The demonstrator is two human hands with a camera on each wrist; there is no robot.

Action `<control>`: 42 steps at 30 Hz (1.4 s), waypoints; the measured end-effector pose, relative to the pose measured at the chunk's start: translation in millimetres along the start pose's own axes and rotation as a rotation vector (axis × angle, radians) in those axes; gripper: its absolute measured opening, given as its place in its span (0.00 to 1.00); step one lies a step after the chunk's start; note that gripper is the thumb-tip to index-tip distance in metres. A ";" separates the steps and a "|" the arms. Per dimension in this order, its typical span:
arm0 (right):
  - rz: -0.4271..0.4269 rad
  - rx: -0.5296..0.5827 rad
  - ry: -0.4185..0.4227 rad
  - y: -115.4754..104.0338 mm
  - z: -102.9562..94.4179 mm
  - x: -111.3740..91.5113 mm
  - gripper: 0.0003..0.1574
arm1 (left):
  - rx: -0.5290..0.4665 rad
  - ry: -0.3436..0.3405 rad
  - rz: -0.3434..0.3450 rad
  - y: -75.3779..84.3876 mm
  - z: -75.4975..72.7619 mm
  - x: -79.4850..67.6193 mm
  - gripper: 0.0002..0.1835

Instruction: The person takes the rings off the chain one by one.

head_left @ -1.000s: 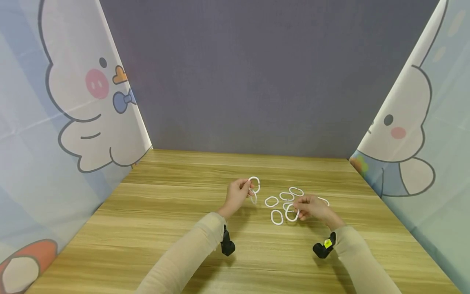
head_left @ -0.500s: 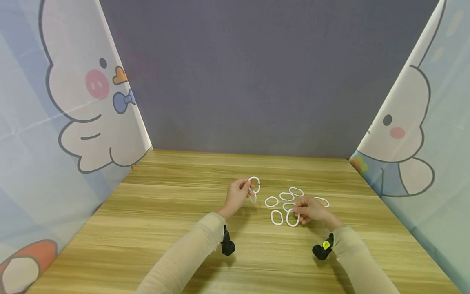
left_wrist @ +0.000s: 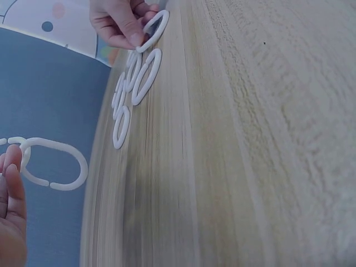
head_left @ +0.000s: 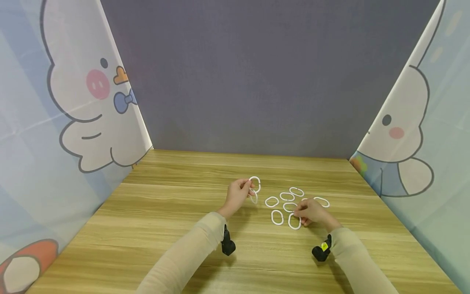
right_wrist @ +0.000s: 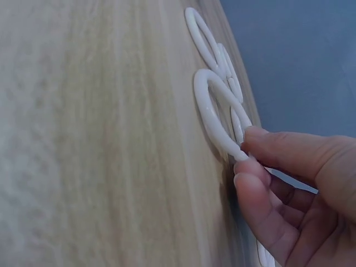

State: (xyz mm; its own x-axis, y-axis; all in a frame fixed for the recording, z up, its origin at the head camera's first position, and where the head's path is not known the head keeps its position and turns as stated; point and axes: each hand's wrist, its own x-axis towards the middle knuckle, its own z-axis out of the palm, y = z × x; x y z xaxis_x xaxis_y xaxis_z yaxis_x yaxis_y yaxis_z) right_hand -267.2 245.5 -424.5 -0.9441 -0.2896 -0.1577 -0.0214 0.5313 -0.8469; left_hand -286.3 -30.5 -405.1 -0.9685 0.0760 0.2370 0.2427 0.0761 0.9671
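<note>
My left hand [head_left: 236,195] pinches a white oval plastic link [head_left: 255,177] between thumb and fingers, raised above the table. A second white link [head_left: 256,198] hangs through it. The left wrist view shows a large link [left_wrist: 84,167] with a small split in its side, hooked to another at the fingertips. To the right, my right hand [head_left: 313,213] pinches one end of a single link [right_wrist: 204,111] with thumb and forefinger, low over the wood and tilted. Just left of that hand lies a loose link [head_left: 272,216]; another link [head_left: 290,212] is partly behind the fingers.
Several more loose links lie flat behind and around the right hand, such as a far link [head_left: 296,188] and a right-hand link [head_left: 321,198]. Wood-grain table [head_left: 165,228] extends to a grey back panel [head_left: 242,81]. Printed cloth walls [head_left: 22,122] flank both sides.
My right hand has drawn its link slightly down toward me, uncovering more of the links behind it. The left hand and its two joined links stay almost still.
</note>
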 end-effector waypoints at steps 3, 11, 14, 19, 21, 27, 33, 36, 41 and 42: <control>-0.016 -0.027 -0.010 0.4 -0.2 -0.2 0.05 | -0.002 0.002 0.001 0.7 0.6 -0.1 0.12; -0.036 -0.061 -0.023 -1.9 0.1 -1.8 0.05 | -0.013 0.006 -0.001 1.1 2.6 1.7 0.12; -0.031 -0.063 -0.014 -3.4 0.8 -3.0 0.05 | -0.026 0.003 0.016 1.3 2.9 1.8 0.12; -0.031 -0.068 -0.010 -5.4 1.2 -4.0 0.05 | -0.030 0.003 0.026 1.1 2.7 1.8 0.12; -0.033 -0.070 -0.013 -5.4 1.2 -3.9 0.06 | -0.019 0.003 0.018 1.4 2.5 1.4 0.12; -0.035 -0.055 -0.024 -4.3 0.3 -2.6 0.05 | -0.008 0.001 0.007 1.7 1.6 0.8 0.12; -0.030 -0.046 -0.014 -7.7 -3.6 -0.8 0.06 | -0.020 0.004 0.014 1.9 1.5 -0.1 0.13; -0.034 -0.040 0.000 -11.2 -5.5 1.1 0.07 | -0.017 0.001 0.014 1.2 1.0 -0.4 0.13; -0.055 -0.001 0.020 -18.4 -6.1 4.6 0.09 | -0.018 -0.005 0.038 -0.1 -0.2 -1.4 0.13; -0.061 0.003 0.023 -20.0 -6.0 5.1 0.09 | -0.016 -0.005 0.060 0.0 -0.2 -2.3 0.13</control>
State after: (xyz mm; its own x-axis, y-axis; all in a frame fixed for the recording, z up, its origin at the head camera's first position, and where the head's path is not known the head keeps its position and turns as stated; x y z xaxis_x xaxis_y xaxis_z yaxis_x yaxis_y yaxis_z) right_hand -273.6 238.2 -405.4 -0.9482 -0.3034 -0.0942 -0.0782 0.5103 -0.8564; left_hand -284.1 -30.9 -405.6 -0.9520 0.0847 0.2942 0.2993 0.0554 0.9525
